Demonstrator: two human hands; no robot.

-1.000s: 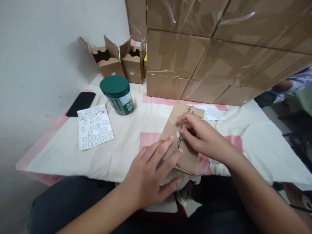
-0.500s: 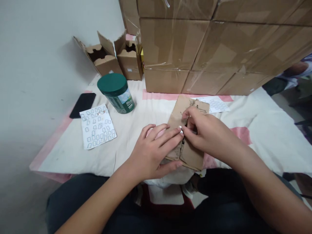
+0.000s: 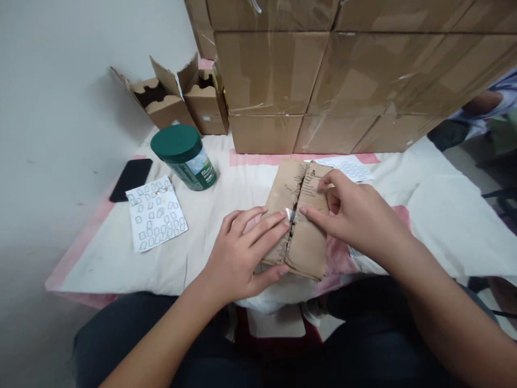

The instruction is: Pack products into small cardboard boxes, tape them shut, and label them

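Observation:
A small flat cardboard box (image 3: 307, 242) lies on the cloth in front of me, its two top flaps meeting in a ragged seam down the middle. My left hand (image 3: 242, 253) rests flat on the left flap, fingers stretched toward the seam, thumb at the near edge. My right hand (image 3: 355, 215) lies on the right flap, with its index finger reaching to the seam. A small shiny clear sticker (image 3: 289, 215) sits across the seam between the fingertips of both hands.
A green-lidded jar (image 3: 186, 156), a white sticker sheet (image 3: 156, 214) and a black phone (image 3: 131, 178) lie to the left. Another sticker sheet (image 3: 347, 167) lies behind the box. Two open small cartons (image 3: 177, 97) and a wall of taped cartons (image 3: 343, 75) stand behind. Another person's arm (image 3: 480, 108) shows at right.
The box's flaps have been pushed together and lie flatter. My left hand slid up onto the left flap to the seam; the sticker now sits across the seam.

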